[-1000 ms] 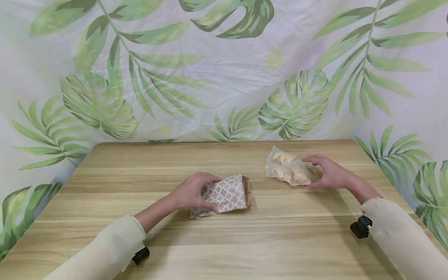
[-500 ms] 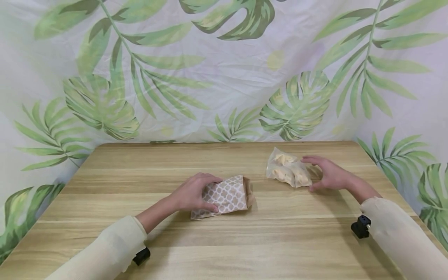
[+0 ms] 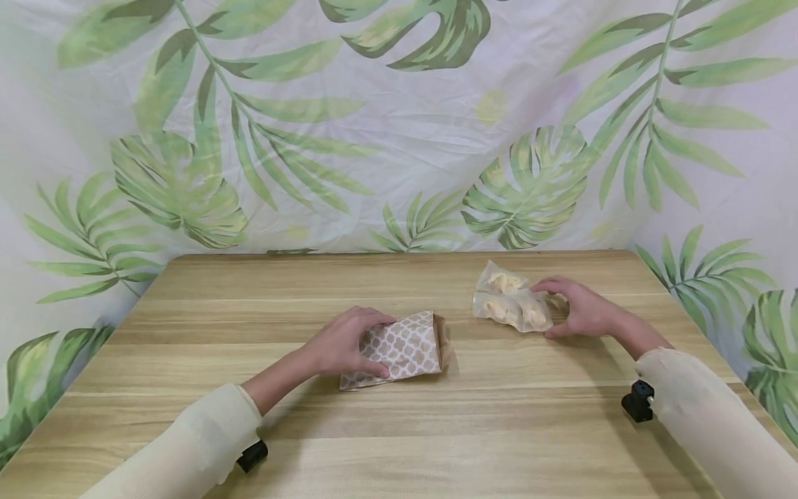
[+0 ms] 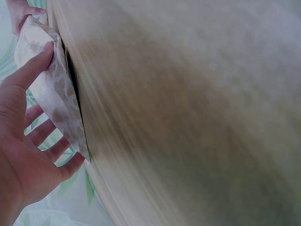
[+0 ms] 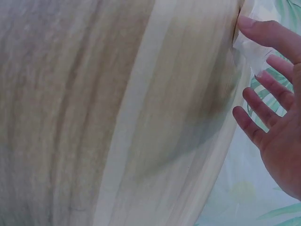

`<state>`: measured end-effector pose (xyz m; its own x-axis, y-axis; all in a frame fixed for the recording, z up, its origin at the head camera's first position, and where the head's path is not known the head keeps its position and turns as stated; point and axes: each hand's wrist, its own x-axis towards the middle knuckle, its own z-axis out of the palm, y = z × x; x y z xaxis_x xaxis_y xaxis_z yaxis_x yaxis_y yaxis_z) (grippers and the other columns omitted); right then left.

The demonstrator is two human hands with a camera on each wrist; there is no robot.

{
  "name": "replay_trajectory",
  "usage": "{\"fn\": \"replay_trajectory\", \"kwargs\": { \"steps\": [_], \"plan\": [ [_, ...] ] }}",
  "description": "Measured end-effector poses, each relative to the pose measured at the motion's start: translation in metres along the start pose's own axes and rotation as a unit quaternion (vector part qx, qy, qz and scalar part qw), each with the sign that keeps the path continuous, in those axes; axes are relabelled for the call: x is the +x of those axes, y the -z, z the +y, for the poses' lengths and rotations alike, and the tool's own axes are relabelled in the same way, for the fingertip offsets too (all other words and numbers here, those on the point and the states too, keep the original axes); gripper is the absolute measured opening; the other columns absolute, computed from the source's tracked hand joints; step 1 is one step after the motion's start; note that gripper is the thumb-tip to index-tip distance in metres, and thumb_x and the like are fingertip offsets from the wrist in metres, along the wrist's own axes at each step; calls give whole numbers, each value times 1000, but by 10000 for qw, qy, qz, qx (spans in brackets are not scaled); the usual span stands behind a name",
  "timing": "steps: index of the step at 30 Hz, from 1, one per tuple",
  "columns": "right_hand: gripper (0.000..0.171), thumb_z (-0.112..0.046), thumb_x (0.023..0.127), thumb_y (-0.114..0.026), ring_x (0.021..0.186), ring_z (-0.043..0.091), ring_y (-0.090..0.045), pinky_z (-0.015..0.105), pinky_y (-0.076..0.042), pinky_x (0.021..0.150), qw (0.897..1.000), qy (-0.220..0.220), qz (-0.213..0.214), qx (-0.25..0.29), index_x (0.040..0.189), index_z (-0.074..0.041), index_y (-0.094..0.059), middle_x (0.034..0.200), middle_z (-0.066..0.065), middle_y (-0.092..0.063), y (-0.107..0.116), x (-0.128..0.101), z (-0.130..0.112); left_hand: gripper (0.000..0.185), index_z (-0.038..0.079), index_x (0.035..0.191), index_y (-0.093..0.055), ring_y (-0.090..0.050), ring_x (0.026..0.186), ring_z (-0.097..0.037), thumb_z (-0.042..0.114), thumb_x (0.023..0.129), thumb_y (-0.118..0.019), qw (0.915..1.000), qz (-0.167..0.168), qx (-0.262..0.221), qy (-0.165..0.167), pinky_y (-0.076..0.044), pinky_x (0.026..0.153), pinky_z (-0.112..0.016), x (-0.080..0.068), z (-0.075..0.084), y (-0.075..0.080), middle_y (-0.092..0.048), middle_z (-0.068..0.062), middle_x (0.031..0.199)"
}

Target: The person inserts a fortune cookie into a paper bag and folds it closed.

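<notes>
In the head view a brown paper bag [image 3: 405,346] with a white lattice pattern lies on the wooden table, its mouth facing right. My left hand [image 3: 346,343] grips its closed end, thumb on the near side and fingers on the far side. The left wrist view shows the thumb [image 4: 40,63] pressed on the paper. Further back and to the right lies a clear plastic bag [image 3: 511,298] holding several pale yellowish pieces, whose kind I cannot tell. At its right end is my right hand [image 3: 582,308], fingers spread and thumb at the bag's near corner.
The wooden table [image 3: 399,443] reaches back to a cloth backdrop [image 3: 411,138] printed with green leaves. Small black devices sit under both cuffs, one at the left wrist [image 3: 252,456] and one at the right wrist [image 3: 637,400].
My right hand has shifted slightly left, closer over the right end of the plastic bag. The left hand and the paper bag have stayed where they were.
</notes>
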<state>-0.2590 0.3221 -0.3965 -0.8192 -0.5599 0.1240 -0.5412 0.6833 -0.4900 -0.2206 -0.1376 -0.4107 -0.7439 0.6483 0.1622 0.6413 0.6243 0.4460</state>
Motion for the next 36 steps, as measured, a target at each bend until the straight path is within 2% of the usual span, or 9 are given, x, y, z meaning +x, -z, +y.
{"fn": "replay_trajectory", "kwargs": {
  "steps": [4,10,13,27,36],
  "plan": [
    [75,-14,68,-94,127,53,-51,69,-42,104,9999,-129,53,-68,133,6,-62,136,33,-55,0,-1,0,85,3,138,-63,-58,128,-36,42,70,-96,10000,-10,-14,29,-47,109,-55,0,1,1,-66,-14,136],
    [70,-13,69,-90,118,48,-56,56,-53,86,9997,-107,216,-72,131,6,-63,133,32,-55,-1,-1,-3,86,3,139,-63,-57,128,-36,43,70,-96,10000,-19,13,62,-47,109,-56,0,2,3,-65,-14,137],
    [70,-12,69,-89,116,46,-57,52,-55,82,9996,-102,262,-11,132,5,-63,133,31,-55,-1,-1,-5,86,4,139,-63,-57,129,-36,43,70,-95,10000,-11,16,74,-46,109,-56,1,2,4,-65,-14,138],
    [65,-7,73,-82,113,41,-57,49,-58,82,9969,89,624,467,133,6,-61,129,24,-55,-4,2,-16,86,4,139,-63,-56,130,-37,44,70,-95,10000,-22,9,36,-46,110,-56,1,2,4,-64,-14,138],
    [62,-3,72,-84,112,38,-60,46,-58,81,9946,315,641,748,131,4,-63,131,22,-58,-5,5,-35,86,4,139,-63,-57,129,-36,43,70,-95,10000,-32,-21,59,-46,109,-56,-1,1,2,-64,-14,138]
  ]
}}
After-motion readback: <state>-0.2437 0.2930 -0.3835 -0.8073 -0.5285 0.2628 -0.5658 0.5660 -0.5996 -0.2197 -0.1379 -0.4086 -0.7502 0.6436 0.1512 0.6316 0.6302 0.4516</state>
